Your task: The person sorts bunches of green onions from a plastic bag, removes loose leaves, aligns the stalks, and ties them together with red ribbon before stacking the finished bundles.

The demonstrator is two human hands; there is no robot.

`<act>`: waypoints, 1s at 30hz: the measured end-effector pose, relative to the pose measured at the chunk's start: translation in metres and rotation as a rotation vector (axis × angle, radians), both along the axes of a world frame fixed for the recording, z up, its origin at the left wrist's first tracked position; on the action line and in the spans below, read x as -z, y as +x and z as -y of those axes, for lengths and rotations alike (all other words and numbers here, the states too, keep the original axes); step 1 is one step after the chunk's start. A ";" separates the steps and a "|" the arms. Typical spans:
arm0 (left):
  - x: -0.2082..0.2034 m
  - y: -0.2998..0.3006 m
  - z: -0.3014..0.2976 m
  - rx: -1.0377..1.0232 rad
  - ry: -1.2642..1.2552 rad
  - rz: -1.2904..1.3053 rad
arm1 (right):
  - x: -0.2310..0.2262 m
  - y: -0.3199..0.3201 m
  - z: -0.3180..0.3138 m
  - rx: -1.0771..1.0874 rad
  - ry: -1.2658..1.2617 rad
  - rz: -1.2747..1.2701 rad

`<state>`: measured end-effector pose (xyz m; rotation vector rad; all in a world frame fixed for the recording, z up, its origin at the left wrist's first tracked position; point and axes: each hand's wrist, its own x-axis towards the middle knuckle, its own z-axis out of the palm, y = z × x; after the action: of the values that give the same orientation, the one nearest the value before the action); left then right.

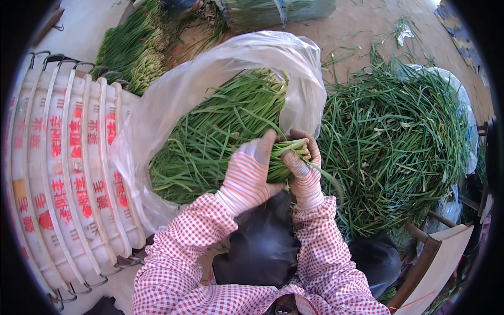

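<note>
Head view shows your left hand (247, 176) and right hand (303, 170), both in striped gloves, wrapped tight around one bundle of green stalks (286, 155) at the centre of the frame, just above your lap. The cut ends stick up between your thumbs. These stalks look light, soft and bendy, likely to slip past each other, so grip close under the cut ends and squeeze evenly. The clear plastic bag (220, 68) of more stalks lies behind; a loose heap (394, 142) fills the right; stacked white buckets (68, 173) sit left
</note>
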<state>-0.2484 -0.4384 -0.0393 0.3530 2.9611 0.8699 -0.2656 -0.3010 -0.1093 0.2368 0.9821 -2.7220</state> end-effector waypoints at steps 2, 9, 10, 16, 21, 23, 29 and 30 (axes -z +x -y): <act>-0.008 -0.007 -0.003 -0.074 0.015 0.058 | 0.000 0.004 -0.004 -0.036 0.022 -0.070; 0.017 0.022 -0.024 -0.123 -0.187 -0.023 | -0.002 0.016 -0.011 -0.066 0.070 -0.123; 0.023 0.026 -0.021 -0.119 -0.187 -0.059 | 0.008 0.015 -0.015 -0.134 0.156 -0.085; 0.012 0.041 0.042 0.140 -0.027 0.007 | 0.008 0.021 -0.023 -0.070 -0.066 -0.054; 0.074 0.076 0.157 -0.234 -0.286 0.266 | -0.010 0.017 -0.089 0.060 -0.124 -0.136; 0.074 0.086 0.160 -0.255 -0.456 0.489 | -0.028 0.012 -0.149 0.096 0.021 -0.200; 0.058 0.096 0.169 -0.239 -0.573 0.624 | -0.115 0.039 -0.362 0.174 0.105 -0.401; 0.063 0.092 0.178 -0.195 -0.585 0.595 | -0.130 0.051 -0.384 0.208 0.155 -0.393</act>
<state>-0.1566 -0.6169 -0.1026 -0.1932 2.5316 0.0501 -0.2150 0.0830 0.0211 -0.1904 1.3420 -2.9492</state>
